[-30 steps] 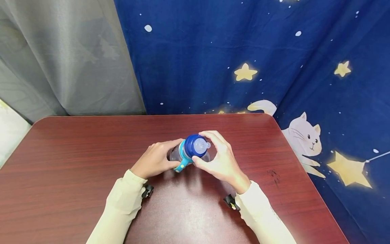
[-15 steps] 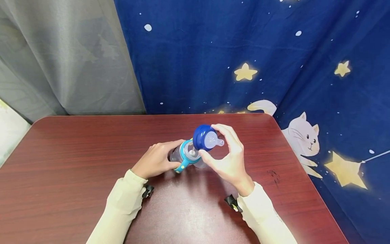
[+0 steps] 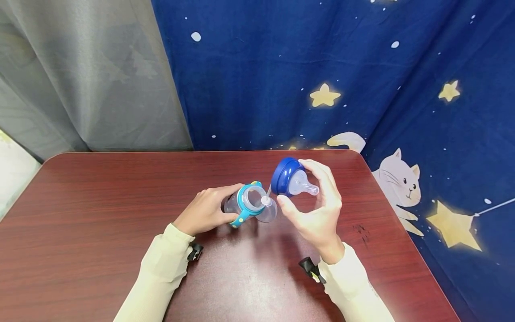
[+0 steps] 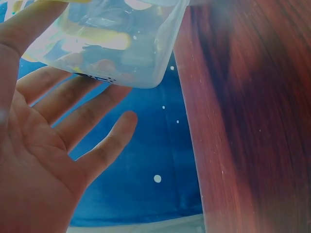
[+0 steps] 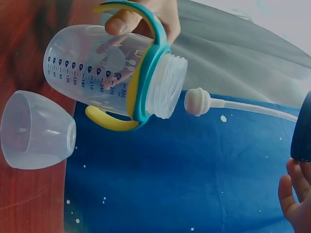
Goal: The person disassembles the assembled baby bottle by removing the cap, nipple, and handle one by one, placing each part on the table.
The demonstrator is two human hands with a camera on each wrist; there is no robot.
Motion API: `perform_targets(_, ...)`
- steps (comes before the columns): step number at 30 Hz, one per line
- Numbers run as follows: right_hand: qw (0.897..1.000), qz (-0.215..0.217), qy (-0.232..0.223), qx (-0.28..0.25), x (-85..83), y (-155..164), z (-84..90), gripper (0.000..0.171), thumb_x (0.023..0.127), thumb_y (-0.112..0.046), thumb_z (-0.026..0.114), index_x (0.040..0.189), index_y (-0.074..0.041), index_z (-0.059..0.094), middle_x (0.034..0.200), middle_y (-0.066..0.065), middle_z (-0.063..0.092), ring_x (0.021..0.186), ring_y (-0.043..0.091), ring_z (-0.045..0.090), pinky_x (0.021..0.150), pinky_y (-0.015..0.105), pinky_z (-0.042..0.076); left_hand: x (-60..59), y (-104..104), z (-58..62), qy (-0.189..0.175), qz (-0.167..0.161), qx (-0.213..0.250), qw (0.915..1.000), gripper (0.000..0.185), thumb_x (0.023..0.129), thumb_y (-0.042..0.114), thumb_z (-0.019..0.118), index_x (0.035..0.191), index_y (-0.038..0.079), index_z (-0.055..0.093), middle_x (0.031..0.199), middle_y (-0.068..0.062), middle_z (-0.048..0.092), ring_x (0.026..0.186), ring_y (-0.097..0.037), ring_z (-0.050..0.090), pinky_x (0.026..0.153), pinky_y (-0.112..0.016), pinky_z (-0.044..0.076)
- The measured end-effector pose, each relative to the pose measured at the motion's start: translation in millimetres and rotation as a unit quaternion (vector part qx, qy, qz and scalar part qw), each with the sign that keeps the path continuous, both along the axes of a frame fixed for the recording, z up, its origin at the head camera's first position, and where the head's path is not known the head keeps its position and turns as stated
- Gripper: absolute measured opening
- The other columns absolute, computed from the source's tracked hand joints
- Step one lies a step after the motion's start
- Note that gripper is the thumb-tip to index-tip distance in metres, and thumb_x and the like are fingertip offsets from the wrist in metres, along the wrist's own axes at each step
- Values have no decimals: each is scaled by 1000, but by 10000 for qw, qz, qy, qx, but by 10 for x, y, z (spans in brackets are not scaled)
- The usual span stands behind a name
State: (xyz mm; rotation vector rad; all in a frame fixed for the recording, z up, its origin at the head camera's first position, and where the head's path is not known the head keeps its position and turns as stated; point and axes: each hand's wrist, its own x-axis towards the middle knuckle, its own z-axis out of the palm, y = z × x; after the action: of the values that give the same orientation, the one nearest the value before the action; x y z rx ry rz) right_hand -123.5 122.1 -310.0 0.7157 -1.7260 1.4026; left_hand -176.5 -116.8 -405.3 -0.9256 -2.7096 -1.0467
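My left hand [image 3: 219, 205] grips a clear baby bottle [image 3: 240, 204] with a teal handle ring [image 3: 244, 202], tilted just above the table, its mouth uncovered. In the left wrist view the bottle's base [image 4: 112, 43] rests against my left fingers [image 4: 82, 116]. My right hand [image 3: 297, 185] holds the dark blue screw cap [image 3: 283, 175] with its clear teat, lifted up and to the right of the bottle. A thin straw [image 5: 252, 109] with a white weight [image 5: 197, 102] hangs from the cap, just outside the bottle's threaded mouth [image 5: 167, 87].
A clear dome cover [image 3: 268, 213] lies on its side on the dark red wooden table [image 3: 100, 201] beside the bottle; the right wrist view shows the cover [image 5: 36, 131] too. A blue star-and-cat cloth [image 3: 402, 112] and a grey curtain [image 3: 88, 76] hang behind the table.
The blue cap has come off the bottle. My right hand has lifted it up and to the right, drawing the straw out. The left hand and bottle have stayed in place.
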Motion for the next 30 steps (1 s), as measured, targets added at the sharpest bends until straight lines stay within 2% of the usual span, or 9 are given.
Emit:
perform_targets(6, 9998, 86, 156, -19, -104, 117, -143, 71, 75, -35, 85, 116, 17, 60, 111, 30, 61, 108, 28, 57, 88, 31, 46, -5, -54, 11, 37, 66, 85, 9999, 61, 76, 26, 83, 132, 28, 61, 102, 17, 66, 81, -6, 60, 69, -31, 49)
perform_targets(11, 9978, 253, 10, 607, -126, 165, -178, 69, 75, -41, 82, 116, 11, 63, 110, 23, 64, 105, 26, 59, 86, 29, 47, -14, -133, 40, 79, 319, 114, 9994, 64, 73, 22, 84, 133, 23, 61, 98, 11, 67, 77, -11, 60, 67, -33, 48)
perform_targets(15, 9906, 621, -253, 1195, -117, 169, -173, 65, 77, -43, 80, 120, 3, 65, 113, 15, 65, 101, 24, 60, 85, 29, 49, -25, -201, 60, 135, 578, 107, 9982, 67, 73, 22, 85, 135, 21, 60, 100, 6, 69, 79, -12, 61, 69, -35, 48)
perform_targets(19, 9761, 1068, -570, 1805, -128, 169, -200, 62, 73, -33, 85, 123, -3, 64, 116, 9, 64, 104, 23, 60, 87, 32, 51, -41, -243, 65, 132, 672, 96, 9976, 68, 74, 22, 84, 137, 19, 58, 104, 3, 70, 82, -13, 62, 71, -38, 47)
perform_targets(23, 9531, 1353, -1016, 2508, -159, 169, -265, 65, 67, -25, 88, 126, -12, 63, 120, 0, 62, 109, 16, 59, 89, 35, 52, -50, -263, 66, 121, 749, 94, 9971, 68, 75, 23, 82, 138, 18, 57, 106, 1, 70, 82, -18, 63, 70, -38, 47)
perform_targets(30, 9123, 1250, -1331, 3665, -228, 152, -406, 62, 72, -37, 85, 126, -18, 61, 120, -8, 60, 109, 10, 55, 92, 36, 46, -55, -267, 63, 114, 868, 92, 9961, 70, 76, 24, 81, 140, 18, 55, 108, 1, 71, 83, -17, 63, 72, -40, 46)
